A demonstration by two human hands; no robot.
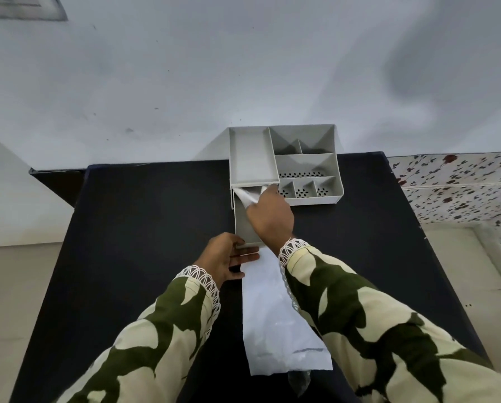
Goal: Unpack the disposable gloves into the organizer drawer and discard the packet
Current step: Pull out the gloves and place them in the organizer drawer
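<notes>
Gloves [248, 196] half under organizer [301, 158], right hand [269, 216] covering drawer [242, 225]

Dim, soft light; wide-angle edge warping

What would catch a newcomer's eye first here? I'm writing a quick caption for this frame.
The grey organizer at the far edge of the dark table, its drawer pulled out toward the person. Next, the right hand pushing thin clear gloves into that drawer while the left hand rests at its front edge. Last, the white packet lying flat between the patterned sleeves.
</notes>
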